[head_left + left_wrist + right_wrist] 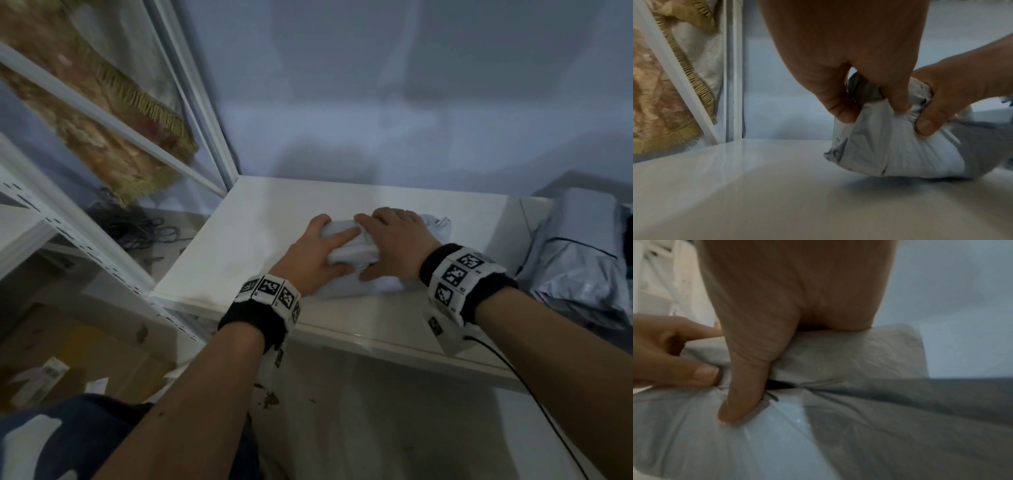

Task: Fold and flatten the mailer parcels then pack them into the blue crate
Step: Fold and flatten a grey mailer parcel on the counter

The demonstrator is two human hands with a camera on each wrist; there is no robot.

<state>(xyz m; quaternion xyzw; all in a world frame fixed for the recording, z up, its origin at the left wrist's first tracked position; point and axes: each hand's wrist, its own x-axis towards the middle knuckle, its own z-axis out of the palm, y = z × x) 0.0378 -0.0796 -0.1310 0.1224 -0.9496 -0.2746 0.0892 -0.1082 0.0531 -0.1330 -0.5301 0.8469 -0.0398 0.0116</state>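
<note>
Mid-frame on the bench [260, 219], your left hand [313, 251] and right hand [394, 245] each grip the bunched mailer parcel [436, 226], fingers curled: press air out before creasing.

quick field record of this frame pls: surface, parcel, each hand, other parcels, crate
surface: white table
parcel: white mailer, bunched, lying on the table
left hand: grips the mailer's left end, fingers curled over the top
right hand: grips the mailer beside the left hand, thumb pressed into the fold
other parcels: grey mailers piled at the table's right end
crate: not in view
</note>
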